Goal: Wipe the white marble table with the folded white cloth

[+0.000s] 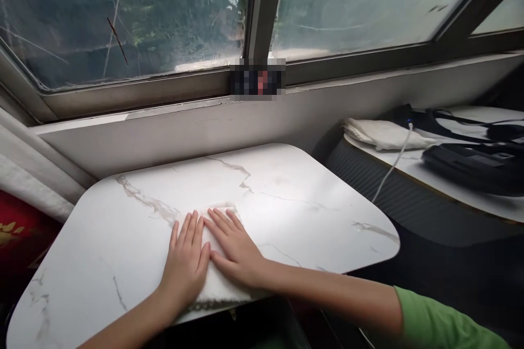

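A folded white cloth (221,286) lies flat on a white marble-patterned table (286,185), close to its front edge. My left hand (188,256) rests palm down on the cloth's left side, fingers stretched forward. On the right side of the same cloth, my right hand (235,251) presses down flat, its fingers pointing forward and to the left. The two hands meet near the middle, thumbs almost touching. Both palms hide much of the cloth; its far edge and its front edge still show.
Behind the table runs a white ledge (172,131) under a framed window (347,5). To the right, a second table (458,196) bears another white cloth (385,133), a black bag-like item (478,166) and a white cable (393,166). A white curtain (45,169) hangs at the left.
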The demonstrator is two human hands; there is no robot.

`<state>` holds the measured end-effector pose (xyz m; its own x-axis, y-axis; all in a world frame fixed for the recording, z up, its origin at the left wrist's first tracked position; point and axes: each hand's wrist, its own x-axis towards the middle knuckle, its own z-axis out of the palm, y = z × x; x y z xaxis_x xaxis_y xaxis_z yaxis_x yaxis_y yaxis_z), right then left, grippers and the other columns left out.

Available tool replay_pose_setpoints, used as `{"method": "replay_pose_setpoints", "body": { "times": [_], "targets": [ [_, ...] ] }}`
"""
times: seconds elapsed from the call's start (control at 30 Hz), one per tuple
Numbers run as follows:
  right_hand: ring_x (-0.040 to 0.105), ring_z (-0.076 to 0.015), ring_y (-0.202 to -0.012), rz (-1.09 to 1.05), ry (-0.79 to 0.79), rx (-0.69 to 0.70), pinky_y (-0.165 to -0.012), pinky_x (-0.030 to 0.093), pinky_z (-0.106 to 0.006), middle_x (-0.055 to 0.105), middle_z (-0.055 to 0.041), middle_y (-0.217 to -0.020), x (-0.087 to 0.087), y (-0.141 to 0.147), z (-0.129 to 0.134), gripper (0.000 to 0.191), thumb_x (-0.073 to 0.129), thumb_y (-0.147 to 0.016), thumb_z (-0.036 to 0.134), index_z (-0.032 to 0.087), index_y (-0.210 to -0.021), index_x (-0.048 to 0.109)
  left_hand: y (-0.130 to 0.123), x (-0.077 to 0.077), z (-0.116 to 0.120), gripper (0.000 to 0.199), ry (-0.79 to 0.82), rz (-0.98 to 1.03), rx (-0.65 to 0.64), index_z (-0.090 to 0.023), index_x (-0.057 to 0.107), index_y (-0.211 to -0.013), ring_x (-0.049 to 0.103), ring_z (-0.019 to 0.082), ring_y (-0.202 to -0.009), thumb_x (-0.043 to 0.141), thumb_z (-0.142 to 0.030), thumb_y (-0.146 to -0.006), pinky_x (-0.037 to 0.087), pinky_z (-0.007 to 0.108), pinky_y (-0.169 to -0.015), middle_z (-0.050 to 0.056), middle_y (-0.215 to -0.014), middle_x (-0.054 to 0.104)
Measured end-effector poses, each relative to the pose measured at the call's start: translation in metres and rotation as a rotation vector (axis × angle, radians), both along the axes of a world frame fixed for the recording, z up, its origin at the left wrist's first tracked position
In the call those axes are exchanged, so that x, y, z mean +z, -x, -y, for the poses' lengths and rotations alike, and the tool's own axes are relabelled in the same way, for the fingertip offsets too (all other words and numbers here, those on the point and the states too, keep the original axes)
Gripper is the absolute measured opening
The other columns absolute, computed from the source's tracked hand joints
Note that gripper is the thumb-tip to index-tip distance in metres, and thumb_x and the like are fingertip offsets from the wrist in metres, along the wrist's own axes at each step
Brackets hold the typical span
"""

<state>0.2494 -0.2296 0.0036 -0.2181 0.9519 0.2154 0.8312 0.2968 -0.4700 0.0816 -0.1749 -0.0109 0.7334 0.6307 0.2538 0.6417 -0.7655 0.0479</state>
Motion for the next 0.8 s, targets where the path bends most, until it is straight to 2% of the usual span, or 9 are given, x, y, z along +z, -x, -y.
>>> {"method": "replay_pose_setpoints", "body": {
  "times": [0.1, 0.2, 0.3, 0.47, 0.57, 0.67, 0.8],
  "targets": [
    [0.016, -0.0235, -0.146, 0.023, 0.019, 0.042, -0.120, 0.010, -0.049, 0.027, -0.0155, -0.155, 0.004, 0.009, 0.002, 0.062, 0.040, -0.093, 0.035, 0.008, -0.148, 0.033, 0.010, -0.005, 0.006, 0.053, -0.034, 0.005, 0.015, -0.005, 0.031, -0.147, 0.023, 0.023, -0.145, 0.022, -0.027, -0.100, 0.025, 0.051, -0.116, 0.013, -0.154, 0.030],
    [0.019, -0.0228, -0.145, 0.015, 0.019, 0.005, -0.120, 0.010, -0.047, 0.030, -0.0149, -0.155, 0.004, 0.014, -0.017, 0.060, 0.038, -0.094, 0.034, 0.007, -0.147, 0.034, 0.009, -0.004, -0.013, 0.053, -0.008, 0.003, 0.057, -0.006, 0.034, -0.146, 0.027, 0.024, -0.143, 0.023, -0.026, -0.099, 0.025, 0.052, -0.116, 0.013, -0.153, 0.033],
    [0.023, -0.0241, -0.144, 0.031, 0.005, -0.058, -0.119, 0.011, -0.046, 0.033, -0.0157, -0.153, 0.002, 0.019, -0.059, 0.057, 0.038, -0.093, 0.029, 0.005, -0.146, 0.037, 0.003, 0.001, -0.055, 0.051, 0.043, 0.012, 0.112, -0.008, 0.040, -0.144, 0.032, 0.024, -0.141, 0.026, -0.024, -0.097, 0.023, 0.051, -0.117, 0.012, -0.150, 0.038],
    [0.030, -0.0242, -0.141, 0.081, -0.074, -0.075, -0.117, 0.014, -0.044, 0.039, -0.0162, -0.150, -0.004, 0.028, -0.160, 0.052, 0.042, -0.093, 0.025, 0.008, -0.142, 0.042, -0.002, 0.005, -0.147, 0.048, 0.064, 0.071, 0.244, -0.010, 0.045, -0.140, 0.033, 0.023, -0.141, 0.030, -0.020, -0.095, 0.020, 0.048, -0.118, 0.012, -0.149, 0.040],
    [0.035, -0.0220, -0.138, 0.097, -0.107, -0.074, -0.116, 0.017, -0.043, 0.044, -0.0145, -0.147, -0.005, 0.031, -0.210, 0.048, 0.042, -0.093, 0.023, 0.010, -0.139, 0.045, -0.002, 0.007, -0.192, 0.046, 0.050, 0.089, 0.295, -0.010, 0.048, -0.137, 0.035, 0.024, -0.139, 0.033, -0.019, -0.094, 0.021, 0.048, -0.117, 0.013, -0.147, 0.043],
    [0.037, -0.0226, -0.136, 0.126, -0.124, -0.101, -0.115, 0.020, -0.042, 0.047, -0.0139, -0.145, -0.005, 0.033, -0.238, 0.046, 0.042, -0.095, 0.025, 0.009, -0.138, 0.046, -0.002, 0.008, -0.219, 0.044, 0.040, 0.088, 0.291, -0.011, 0.050, -0.134, 0.039, 0.024, -0.137, 0.035, -0.019, -0.093, 0.022, 0.047, -0.117, 0.013, -0.145, 0.046],
    [0.036, -0.0224, -0.137, 0.161, -0.135, -0.118, -0.115, 0.019, -0.041, 0.045, -0.0136, -0.146, -0.008, 0.033, -0.242, 0.047, 0.041, -0.095, 0.025, 0.009, -0.139, 0.045, -0.003, 0.007, -0.226, 0.043, 0.031, 0.089, 0.290, -0.014, 0.051, -0.134, 0.039, 0.023, -0.137, 0.034, -0.019, -0.094, 0.022, 0.047, -0.117, 0.012, -0.145, 0.047]
  ]
}}
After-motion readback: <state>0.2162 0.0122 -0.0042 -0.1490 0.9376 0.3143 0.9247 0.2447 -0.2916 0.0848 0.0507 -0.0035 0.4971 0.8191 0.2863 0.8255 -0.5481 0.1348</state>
